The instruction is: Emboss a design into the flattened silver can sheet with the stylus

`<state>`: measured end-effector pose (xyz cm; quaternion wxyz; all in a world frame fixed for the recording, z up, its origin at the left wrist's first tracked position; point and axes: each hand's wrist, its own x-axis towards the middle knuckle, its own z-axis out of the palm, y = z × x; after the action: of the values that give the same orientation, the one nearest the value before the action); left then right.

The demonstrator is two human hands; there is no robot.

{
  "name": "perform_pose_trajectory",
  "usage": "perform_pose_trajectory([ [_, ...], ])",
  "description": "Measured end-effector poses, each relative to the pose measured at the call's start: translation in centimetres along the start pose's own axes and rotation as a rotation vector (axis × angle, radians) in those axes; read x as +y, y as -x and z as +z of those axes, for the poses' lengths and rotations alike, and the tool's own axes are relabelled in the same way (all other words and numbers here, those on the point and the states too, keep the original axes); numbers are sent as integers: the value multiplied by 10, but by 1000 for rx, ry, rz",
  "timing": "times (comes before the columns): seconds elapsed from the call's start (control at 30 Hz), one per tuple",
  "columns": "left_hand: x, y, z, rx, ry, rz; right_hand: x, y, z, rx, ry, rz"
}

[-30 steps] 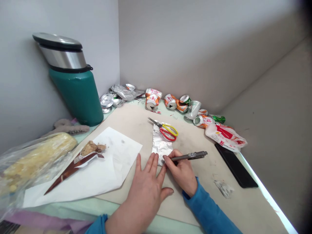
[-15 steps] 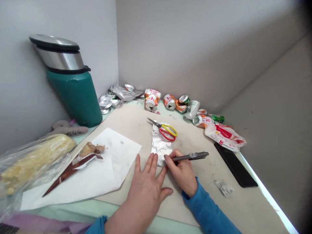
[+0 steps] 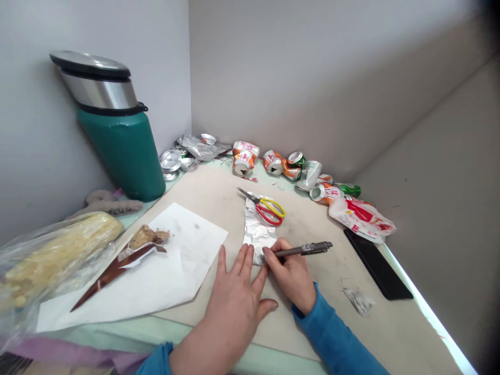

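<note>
Firstly: one silvery sheet point(image 3: 254, 233), middle of the frame, its upper part overlain by scissors point(image 3: 255, 199) with red and yellow handles. Left hand point(image 3: 234, 294): flat, fingers spread, fingertips at the sheet's lower edge. Right hand point(image 3: 291, 273): fingers closed round a dark pen point(image 3: 304, 249), tip hidden, at the sheet's lower right corner. Lower left of the frame: white paper point(image 3: 203, 242) bearing a brown cone wrapper point(image 3: 107, 276); bagged yellow food point(image 3: 66, 245) beside it. Upper left: green bottle point(image 3: 123, 153). Middle to right: crushed cans point(image 3: 246, 156), then a printed bag point(image 3: 363, 219). Right: black phone point(image 3: 378, 265), crumpled scrap point(image 3: 358, 302).
</note>
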<state>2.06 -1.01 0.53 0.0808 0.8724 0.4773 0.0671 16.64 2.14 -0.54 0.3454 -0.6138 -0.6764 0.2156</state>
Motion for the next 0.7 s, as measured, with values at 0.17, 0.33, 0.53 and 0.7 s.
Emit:
perform_pose_trajectory([
  [0.17,-1,0,2,19,-13,1,0,0,-1,5,-5,-9],
  [0.33,-2,0,3,20,-18,2,0,0,-1,0,-25,-6],
  [0.53,-1,0,5,15,-12,6,0,0,-2,-13,-30,-10],
  [0.7,0,0,5,35,-11,8,0,2,-1,-29,-47,0],
])
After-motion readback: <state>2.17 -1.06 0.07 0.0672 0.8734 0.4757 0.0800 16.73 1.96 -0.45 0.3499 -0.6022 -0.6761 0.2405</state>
